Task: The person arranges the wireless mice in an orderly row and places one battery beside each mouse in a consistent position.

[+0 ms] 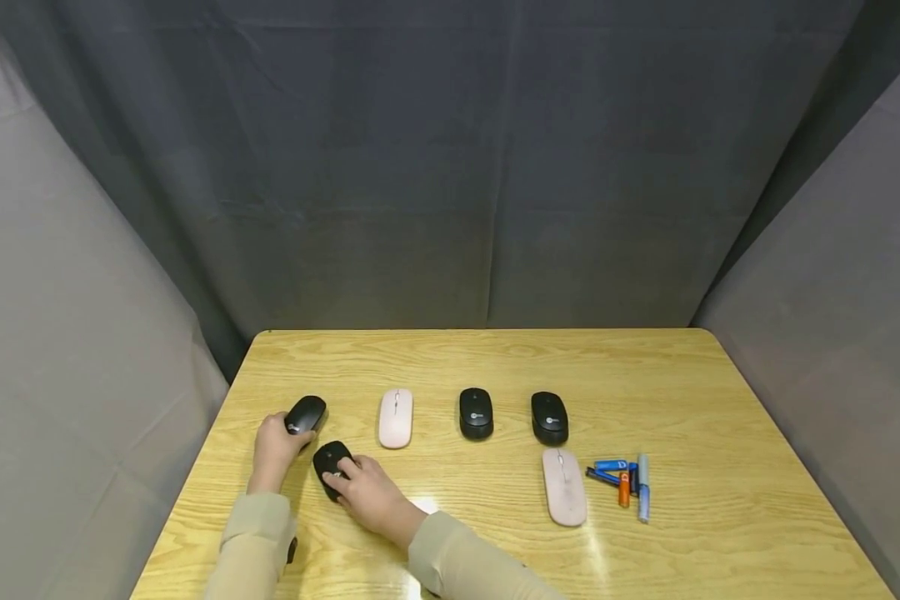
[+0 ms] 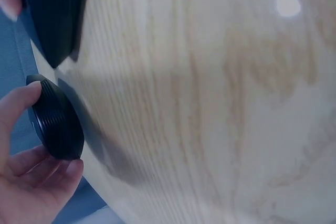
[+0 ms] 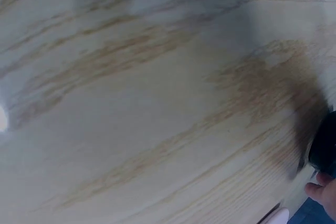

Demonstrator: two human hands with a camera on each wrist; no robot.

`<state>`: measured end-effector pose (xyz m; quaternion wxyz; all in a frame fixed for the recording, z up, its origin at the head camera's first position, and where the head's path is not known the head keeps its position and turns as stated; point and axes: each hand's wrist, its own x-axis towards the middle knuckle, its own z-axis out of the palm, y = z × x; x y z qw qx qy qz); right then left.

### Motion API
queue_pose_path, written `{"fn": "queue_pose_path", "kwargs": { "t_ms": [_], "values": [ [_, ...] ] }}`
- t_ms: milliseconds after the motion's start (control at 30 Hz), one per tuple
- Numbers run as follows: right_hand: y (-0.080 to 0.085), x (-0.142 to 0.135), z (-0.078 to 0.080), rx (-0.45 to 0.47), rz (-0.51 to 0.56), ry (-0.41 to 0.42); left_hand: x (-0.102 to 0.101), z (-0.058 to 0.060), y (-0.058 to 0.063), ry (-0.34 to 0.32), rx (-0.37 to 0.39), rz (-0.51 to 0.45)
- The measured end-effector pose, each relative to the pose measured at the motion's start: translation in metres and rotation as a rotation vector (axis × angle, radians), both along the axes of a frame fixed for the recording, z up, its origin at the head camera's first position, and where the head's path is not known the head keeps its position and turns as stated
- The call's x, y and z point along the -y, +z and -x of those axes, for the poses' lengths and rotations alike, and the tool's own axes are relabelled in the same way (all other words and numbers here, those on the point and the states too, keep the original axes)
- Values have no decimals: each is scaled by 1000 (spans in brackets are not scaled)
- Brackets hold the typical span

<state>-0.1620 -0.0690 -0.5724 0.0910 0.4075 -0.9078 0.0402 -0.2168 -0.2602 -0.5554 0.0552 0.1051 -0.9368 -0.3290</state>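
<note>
At the left of the table, my left hand (image 1: 272, 450) pinches a black computer mouse (image 1: 305, 412) between thumb and fingers. In the left wrist view that mouse (image 2: 58, 121) is tilted on its side, its shadow on the wood beside it. Just to the right and nearer, my right hand (image 1: 375, 496) grips a second black mouse (image 1: 328, 461), fingers over its top and side. The second mouse (image 2: 52, 9) also shows at the upper left of the left wrist view. Only a corner of the right wrist view catches the right hand (image 3: 326, 195) and its mouse (image 3: 324, 148).
Along the back stand a pink mouse (image 1: 396, 419) and two black mice, one central (image 1: 476, 414) and one further right (image 1: 550, 418). Another pink mouse (image 1: 565, 487) lies nearer. Beside it are several batteries, including an orange one (image 1: 624, 490). Grey curtains (image 1: 420, 208) enclose the table.
</note>
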Motion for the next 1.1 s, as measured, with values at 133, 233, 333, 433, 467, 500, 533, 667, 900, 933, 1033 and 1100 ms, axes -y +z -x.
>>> {"fn": "queue_pose_path", "kwargs": {
  "t_ms": [133, 233, 333, 433, 467, 500, 533, 667, 900, 933, 1033, 1100],
  "values": [
    [1, -4, -2, 78, 47, -26, -1, -5, 2, 20, -17, 12],
    [2, -6, -4, 134, 79, -57, -1, -9, 3, 31, -15, 16],
    [3, -8, -6, 201, 107, -104, -1, -13, 4, 43, -3, 23],
    [5, -8, -8, 288, 145, -160, -2, -16, 4, 59, 7, 30],
    [6, -8, -8, 317, 155, -179, -3, -18, 4, 63, 7, 35],
    [6, -8, -9, 348, 170, -199, -3, -19, 4, 67, 8, 40],
    [6, -8, -9, 374, 188, -217, -4, -21, 4, 71, 7, 43],
    [6, -11, -9, 424, 258, -257, -8, -26, 6, 82, -2, 55],
    [5, -24, -9, 433, 361, -262, -17, -35, 6, 121, -46, 52],
    [6, -27, -9, 427, 384, -259, -19, -36, 6, 125, -56, 51],
    [9, -37, -9, 395, 436, -257, -26, -40, 8, 133, -72, 41],
    [10, -43, -9, 369, 476, -256, -32, -42, 8, 137, -75, 31]
  ]
}}
